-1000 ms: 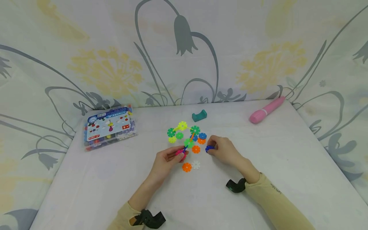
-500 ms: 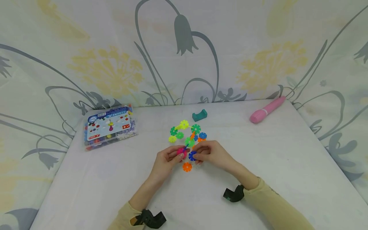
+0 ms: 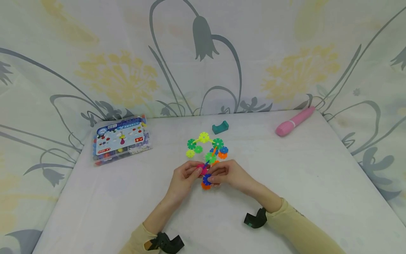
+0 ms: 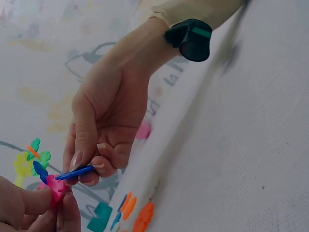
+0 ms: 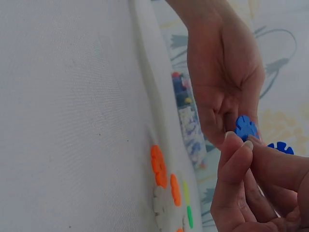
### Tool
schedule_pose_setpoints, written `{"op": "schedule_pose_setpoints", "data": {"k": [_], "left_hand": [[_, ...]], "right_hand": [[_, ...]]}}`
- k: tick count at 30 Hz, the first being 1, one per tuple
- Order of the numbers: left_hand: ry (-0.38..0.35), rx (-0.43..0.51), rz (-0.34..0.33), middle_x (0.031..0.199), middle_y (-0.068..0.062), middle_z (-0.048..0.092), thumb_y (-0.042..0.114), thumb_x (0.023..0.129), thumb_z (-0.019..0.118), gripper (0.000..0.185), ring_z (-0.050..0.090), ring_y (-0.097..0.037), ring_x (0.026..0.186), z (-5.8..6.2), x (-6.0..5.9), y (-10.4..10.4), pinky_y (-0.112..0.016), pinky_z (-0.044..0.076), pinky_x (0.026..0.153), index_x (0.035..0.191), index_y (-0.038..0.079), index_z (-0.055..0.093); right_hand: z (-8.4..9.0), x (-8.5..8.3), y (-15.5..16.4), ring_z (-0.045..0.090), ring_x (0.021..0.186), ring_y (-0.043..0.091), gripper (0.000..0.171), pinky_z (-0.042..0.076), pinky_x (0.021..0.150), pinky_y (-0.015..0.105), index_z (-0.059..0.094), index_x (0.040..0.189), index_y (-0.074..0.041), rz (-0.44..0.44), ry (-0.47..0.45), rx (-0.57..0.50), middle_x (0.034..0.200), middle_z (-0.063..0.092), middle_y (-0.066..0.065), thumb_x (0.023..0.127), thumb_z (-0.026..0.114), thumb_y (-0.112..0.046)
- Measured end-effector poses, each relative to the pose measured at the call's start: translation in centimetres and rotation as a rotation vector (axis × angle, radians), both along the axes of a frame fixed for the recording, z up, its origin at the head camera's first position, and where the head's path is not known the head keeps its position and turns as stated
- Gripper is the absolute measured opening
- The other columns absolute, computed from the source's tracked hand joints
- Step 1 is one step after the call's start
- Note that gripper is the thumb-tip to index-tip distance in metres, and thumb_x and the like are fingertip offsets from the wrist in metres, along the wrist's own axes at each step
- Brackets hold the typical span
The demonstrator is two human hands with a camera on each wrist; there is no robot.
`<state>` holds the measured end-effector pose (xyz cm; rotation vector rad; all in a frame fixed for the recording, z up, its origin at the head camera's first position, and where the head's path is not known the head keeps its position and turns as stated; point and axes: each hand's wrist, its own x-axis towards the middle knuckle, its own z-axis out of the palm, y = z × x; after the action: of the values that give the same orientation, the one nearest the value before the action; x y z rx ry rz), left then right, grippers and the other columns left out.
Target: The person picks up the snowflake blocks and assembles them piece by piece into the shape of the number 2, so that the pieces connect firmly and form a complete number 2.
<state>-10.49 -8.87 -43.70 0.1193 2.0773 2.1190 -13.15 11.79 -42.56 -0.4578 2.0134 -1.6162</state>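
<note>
My left hand [image 3: 182, 179] pinches a pink notched snowflake disc [image 4: 57, 189] between thumb and fingers. From it a chain of interlocked discs runs away from me: a blue one [image 4: 39, 171], a green one [image 3: 210, 157], an orange one, another green one [image 3: 217, 144], and a yellow disc [image 3: 204, 137] at the far end. My right hand [image 3: 234, 174] pinches a dark blue disc [image 5: 245, 126] by its edge. In the left wrist view this disc meets the pink disc's rim, seen nearly edge-on. Fingers partly hide the joint in the head view.
Loose discs lie close by: orange [image 3: 206, 186], white [image 5: 158, 205], a blue one [image 3: 223, 150] and yellow [image 3: 190, 153]. Behind them sits a teal curved block [image 3: 220, 127]. A clear lidded parts box [image 3: 122, 141] stands left, a pink cylindrical object [image 3: 294, 121] back right.
My right hand has carried the dark blue disc leftward from beside the loose discs to the pink disc. The left hand keeps its grip, with the chain shifting slightly.
</note>
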Motion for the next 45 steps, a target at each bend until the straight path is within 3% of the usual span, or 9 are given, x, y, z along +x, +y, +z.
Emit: {"op": "schedule_pose_setpoints", "data": {"k": [11, 22, 32, 38, 45], "left_hand": [[-0.013, -0.007, 0.043, 0.108, -0.012, 0.072, 0.005, 0.096, 0.064, 0.019, 0.068, -0.015, 0.093, 0.2, 0.2, 0.0, -0.024, 0.056, 0.086, 0.113, -0.001, 0.07], [0.02, -0.005, 0.043, 0.11, -0.015, 0.073, 0.003, 0.092, 0.07, 0.019, 0.07, -0.009, 0.089, 0.3, 0.3, 0.1, -0.024, 0.058, 0.082, 0.11, -0.001, 0.075], [0.064, -0.061, 0.009, 0.109, -0.015, 0.075, 0.006, 0.092, 0.071, 0.02, 0.07, -0.011, 0.096, 0.3, 0.4, 0.2, -0.023, 0.056, 0.084, 0.11, 0.001, 0.076], [0.066, -0.054, -0.01, 0.108, -0.015, 0.075, 0.007, 0.092, 0.071, 0.021, 0.069, -0.012, 0.096, 0.2, 0.5, 0.2, -0.022, 0.056, 0.083, 0.111, 0.001, 0.076], [0.184, -0.037, -0.067, 0.098, -0.023, 0.072, 0.006, 0.092, 0.07, 0.022, 0.063, -0.009, 0.087, -0.2, 0.6, 0.3, -0.019, 0.054, 0.077, 0.111, -0.005, 0.074]], "right_hand": [[-0.6, 0.1, -0.3, 0.071, 0.082, 0.038, 0.02, 0.06, 0.075, 0.035, 0.07, 0.106, 0.003, -0.002, -0.023, -0.025, 0.091, 0.074, 0.011, 0.091, 0.072, -0.01], [-0.8, 0.4, -0.6, 0.07, 0.086, 0.044, 0.014, 0.061, 0.079, 0.04, 0.068, 0.098, 0.006, 0.042, -0.044, -0.11, 0.09, 0.073, 0.018, 0.092, 0.07, -0.006], [-0.8, 0.5, -0.7, 0.071, 0.087, 0.04, 0.014, 0.061, 0.079, 0.037, 0.067, 0.103, 0.007, 0.047, -0.079, -0.111, 0.09, 0.074, 0.015, 0.093, 0.068, -0.002], [-0.9, 0.5, -0.7, 0.072, 0.082, 0.027, 0.015, 0.061, 0.078, 0.034, 0.066, 0.106, 0.01, 0.037, -0.102, -0.134, 0.092, 0.074, 0.014, 0.093, 0.064, 0.002], [-1.3, 0.7, -0.8, 0.07, 0.074, 0.017, 0.021, 0.061, 0.076, 0.033, 0.063, 0.112, 0.015, 0.0, -0.12, -0.14, 0.089, 0.073, 0.011, 0.092, 0.059, 0.01]]}}
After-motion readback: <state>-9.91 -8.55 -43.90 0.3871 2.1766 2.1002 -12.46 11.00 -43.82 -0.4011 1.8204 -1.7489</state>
